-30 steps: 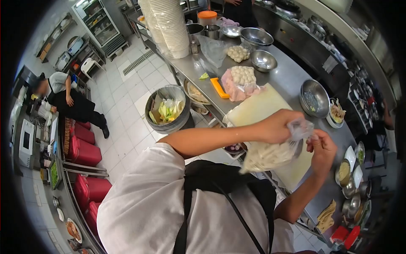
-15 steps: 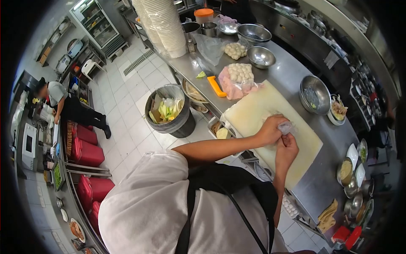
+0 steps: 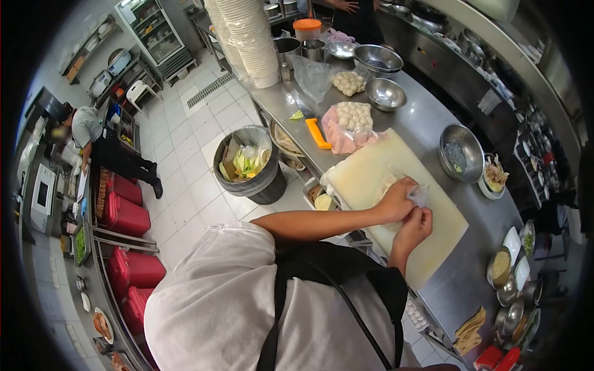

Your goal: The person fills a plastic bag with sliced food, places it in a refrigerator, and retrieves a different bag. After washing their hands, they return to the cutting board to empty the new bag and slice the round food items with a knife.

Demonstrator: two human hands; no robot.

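Observation:
Both my hands meet over a white cutting board on the steel counter. My left hand presses on a clear plastic bag of pale, stringy food that lies on the board. The twisted top of that bag sticks out between the hands. My right hand is just below it, fingers closed on the bag's neck. Most of the bag is hidden under my left hand.
Beyond the board lie an orange-handled knife and a bag of white balls. Steel bowls stand to the right. A bin of vegetable scraps stands on the floor. A co-worker bends at the far left.
A second ago I held the bag up in the air with my hands apart. It has come down onto the cutting board and my hands have closed together at its neck.

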